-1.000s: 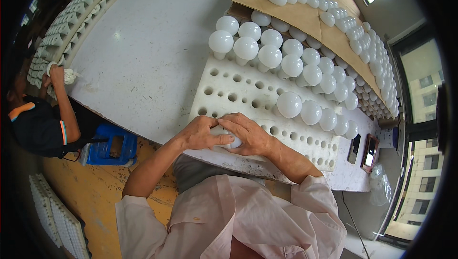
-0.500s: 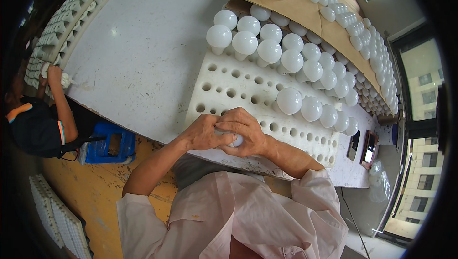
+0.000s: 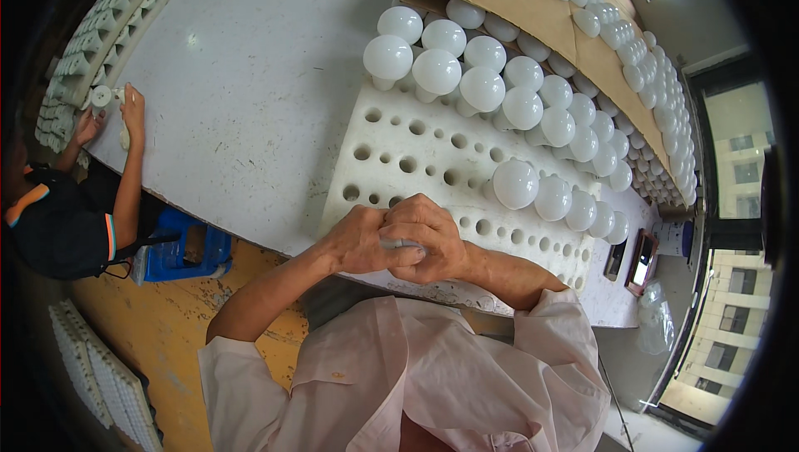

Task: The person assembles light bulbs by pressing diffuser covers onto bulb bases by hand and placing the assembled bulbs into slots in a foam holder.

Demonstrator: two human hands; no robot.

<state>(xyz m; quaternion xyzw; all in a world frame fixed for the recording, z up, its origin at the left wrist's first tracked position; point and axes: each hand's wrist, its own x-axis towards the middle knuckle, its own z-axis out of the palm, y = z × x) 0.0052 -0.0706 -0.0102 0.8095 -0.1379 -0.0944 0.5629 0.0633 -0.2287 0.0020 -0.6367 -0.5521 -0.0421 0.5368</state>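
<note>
white bulb, just a sliver of it showing, sits cupped between the person's two hands, over the near edge of the counter. the left hand has its fingers curled in tight on it, the thumb laid across the front; the right hand wraps its fingers over the far side, closed as well, so the two overlap and most of the bulb is hidden. taking twelve as straight ahead of the person, a white foam tray full of round holes begins right behind the knuckles. a row of five bulbs stands on it at two o'clock, and fuller rows of round white bulbs at one. past those, same hour, brown cardboard carries plenty more. a dark phone lies at three, with a clear plastic bag beyond, a little lower. over at nine, a co-worker in a dark shirt handles white pieces beside a blue plastic stool; stacked pale trays rise at ten.
</note>
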